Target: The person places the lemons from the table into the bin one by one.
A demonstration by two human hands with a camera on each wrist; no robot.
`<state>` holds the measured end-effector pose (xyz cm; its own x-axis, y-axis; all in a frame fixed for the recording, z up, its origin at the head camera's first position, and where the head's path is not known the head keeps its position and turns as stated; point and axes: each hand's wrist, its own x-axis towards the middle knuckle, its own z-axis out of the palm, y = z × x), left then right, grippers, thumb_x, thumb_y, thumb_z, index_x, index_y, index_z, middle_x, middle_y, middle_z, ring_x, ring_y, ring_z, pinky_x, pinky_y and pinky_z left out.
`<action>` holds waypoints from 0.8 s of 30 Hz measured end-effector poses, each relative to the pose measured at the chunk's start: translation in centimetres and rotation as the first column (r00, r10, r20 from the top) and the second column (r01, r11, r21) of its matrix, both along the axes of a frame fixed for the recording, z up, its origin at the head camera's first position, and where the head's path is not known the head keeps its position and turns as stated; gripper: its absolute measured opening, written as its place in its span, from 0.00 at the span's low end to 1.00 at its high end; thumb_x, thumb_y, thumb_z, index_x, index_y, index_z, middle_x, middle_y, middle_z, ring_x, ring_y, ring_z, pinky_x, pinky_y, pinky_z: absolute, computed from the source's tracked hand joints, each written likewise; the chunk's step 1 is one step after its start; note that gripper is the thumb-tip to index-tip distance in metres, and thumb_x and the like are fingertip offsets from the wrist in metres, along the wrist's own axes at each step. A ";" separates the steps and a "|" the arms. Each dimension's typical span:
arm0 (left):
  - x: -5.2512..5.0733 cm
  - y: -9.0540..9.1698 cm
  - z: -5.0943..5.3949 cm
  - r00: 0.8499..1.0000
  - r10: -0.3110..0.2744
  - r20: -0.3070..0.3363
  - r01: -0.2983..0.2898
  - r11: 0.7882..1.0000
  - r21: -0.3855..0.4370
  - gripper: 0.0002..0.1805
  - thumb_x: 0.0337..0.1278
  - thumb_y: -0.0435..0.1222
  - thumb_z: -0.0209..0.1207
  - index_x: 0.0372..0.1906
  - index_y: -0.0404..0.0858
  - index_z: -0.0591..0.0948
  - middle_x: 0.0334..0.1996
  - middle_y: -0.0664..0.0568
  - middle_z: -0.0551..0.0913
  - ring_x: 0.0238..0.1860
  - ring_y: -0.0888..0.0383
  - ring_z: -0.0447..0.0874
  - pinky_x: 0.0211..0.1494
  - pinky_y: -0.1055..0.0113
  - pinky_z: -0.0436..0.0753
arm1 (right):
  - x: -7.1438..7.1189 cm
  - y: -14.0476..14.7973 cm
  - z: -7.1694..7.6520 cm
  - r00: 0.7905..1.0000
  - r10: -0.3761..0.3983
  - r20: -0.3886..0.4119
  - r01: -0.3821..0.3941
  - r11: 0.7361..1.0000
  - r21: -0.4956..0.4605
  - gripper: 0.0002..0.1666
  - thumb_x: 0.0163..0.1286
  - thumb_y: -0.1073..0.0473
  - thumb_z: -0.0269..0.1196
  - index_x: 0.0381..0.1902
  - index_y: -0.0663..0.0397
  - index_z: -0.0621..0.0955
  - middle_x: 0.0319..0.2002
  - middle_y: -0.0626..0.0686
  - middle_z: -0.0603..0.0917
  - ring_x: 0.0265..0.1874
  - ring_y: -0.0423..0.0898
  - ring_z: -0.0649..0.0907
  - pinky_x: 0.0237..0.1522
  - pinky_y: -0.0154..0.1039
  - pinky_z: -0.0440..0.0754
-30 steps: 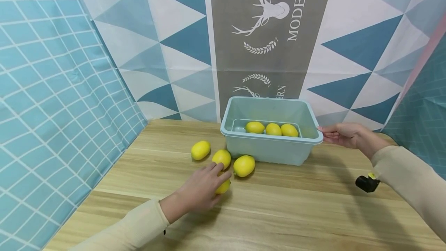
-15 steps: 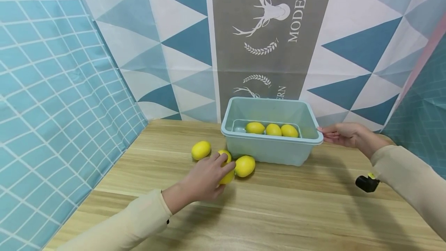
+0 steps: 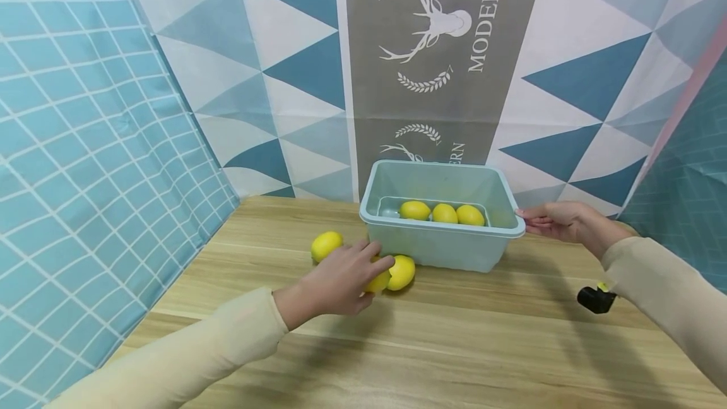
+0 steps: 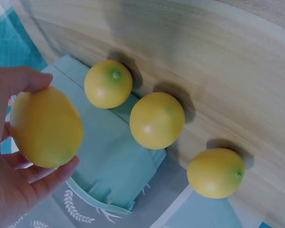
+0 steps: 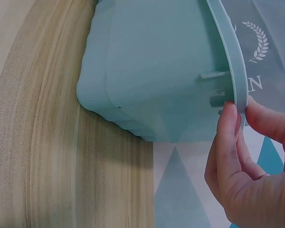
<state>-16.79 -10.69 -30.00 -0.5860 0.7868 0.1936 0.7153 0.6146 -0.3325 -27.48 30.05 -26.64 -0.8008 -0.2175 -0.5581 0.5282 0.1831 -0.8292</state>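
My left hand (image 3: 346, 275) grips a yellow lemon (image 4: 46, 127) between thumb and curled fingers, raised above the wooden table. Three more lemons lie on the table near a pale blue plastic bin: one lemon (image 3: 400, 272) close by its front wall, another lemon (image 3: 326, 247) farther left, and a middle one mostly hidden behind my hand in the head view. The bin (image 3: 437, 248) stands upright with several lemons (image 3: 445, 213) on its floor. At its right end, my right hand (image 5: 254, 166) pinches the rim with thumb and fingers.
A patterned cloth wall (image 3: 420, 49) rises right behind the bin. Blue gridded cloth (image 3: 85, 144) borders the table (image 3: 454, 346) on the left. A small black object with a yellow part (image 3: 596, 299) is by the right forearm.
My left hand has moved up and right with the lemon, toward the bin, now covering the middle table lemon. My right hand keeps its place on the rim.
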 end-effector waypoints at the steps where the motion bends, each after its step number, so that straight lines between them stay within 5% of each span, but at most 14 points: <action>1: -0.1 0.1 0.1 1.000 0.000 0.025 0.000 1.000 0.001 0.29 0.43 0.48 0.68 0.52 0.48 0.71 0.36 0.54 0.71 0.33 0.59 0.67 0.26 0.74 0.69 | 0.0 0.0 0.0 1.000 0.002 -0.004 -0.002 1.000 0.005 0.10 0.66 0.57 0.64 0.24 0.46 0.84 0.28 0.45 0.86 0.31 0.37 0.87 0.43 0.28 0.86; 6: -0.5 0.4 0.9 0.997 -0.016 0.070 0.017 1.000 -0.011 0.27 0.44 0.45 0.66 0.52 0.47 0.71 0.36 0.54 0.70 0.33 0.59 0.66 0.25 0.75 0.68 | 0.0 0.0 0.0 1.000 -0.003 -0.012 0.003 1.000 0.011 0.09 0.64 0.57 0.65 0.24 0.46 0.84 0.28 0.45 0.86 0.30 0.37 0.87 0.44 0.28 0.86; 16: -1.7 1.2 2.9 0.996 -0.082 -0.040 0.080 0.996 -0.038 0.24 0.42 0.46 0.66 0.47 0.47 0.72 0.35 0.54 0.71 0.34 0.58 0.68 0.21 0.72 0.68 | -0.1 0.0 -0.3 1.000 0.002 -0.015 -0.002 1.000 0.018 0.11 0.66 0.57 0.63 0.23 0.45 0.84 0.27 0.45 0.86 0.30 0.37 0.87 0.43 0.29 0.86; 24: -2.5 2.6 6.0 0.992 -0.102 -0.074 0.095 0.991 -0.095 0.26 0.43 0.47 0.66 0.49 0.47 0.71 0.37 0.53 0.73 0.34 0.58 0.71 0.23 0.71 0.73 | -0.3 0.1 -0.2 0.999 0.032 -0.020 -0.032 0.999 0.025 0.12 0.69 0.58 0.60 0.25 0.44 0.83 0.29 0.43 0.85 0.31 0.35 0.85 0.46 0.28 0.85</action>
